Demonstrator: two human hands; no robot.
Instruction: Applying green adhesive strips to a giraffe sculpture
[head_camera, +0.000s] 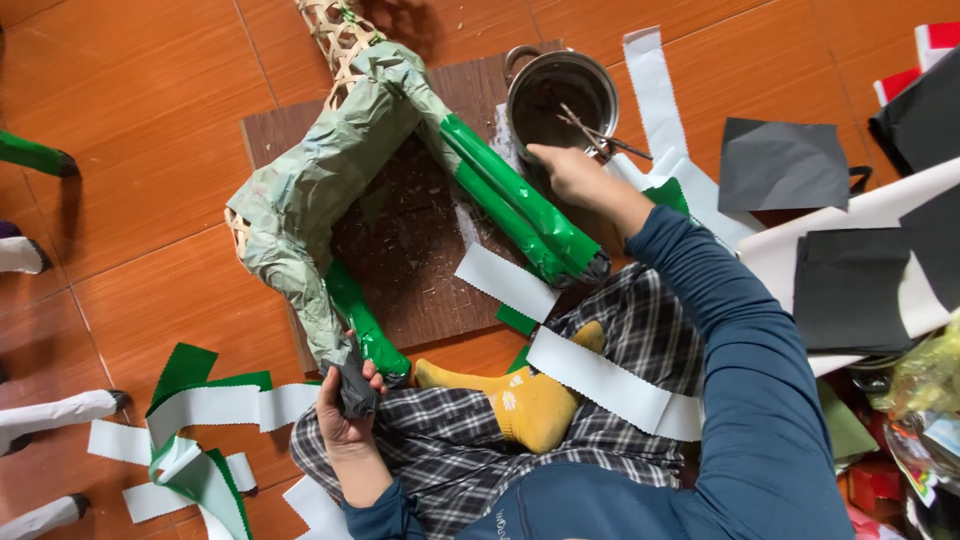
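Note:
A paper-covered woven bamboo figure (320, 190) with green taped legs lies on a dark wooden board (420, 260) on the orange tiled floor. My left hand (345, 405) grips the black foot of one pale leg near my knee. My right hand (570, 175) reaches to the rim of a small metal pot (560, 95), with a brush stick (590, 130) in the pot just past the fingers. White paper strips (600, 380) lie across my plaid trouser legs, beside my yellow sock (525, 400).
Green and white paper strips (200, 420) lie at lower left. Black paper sheets (780, 165) and white sheets lie to the right, with cluttered bags at the far right edge. Several white and green figure legs (60, 410) poke in from the left edge.

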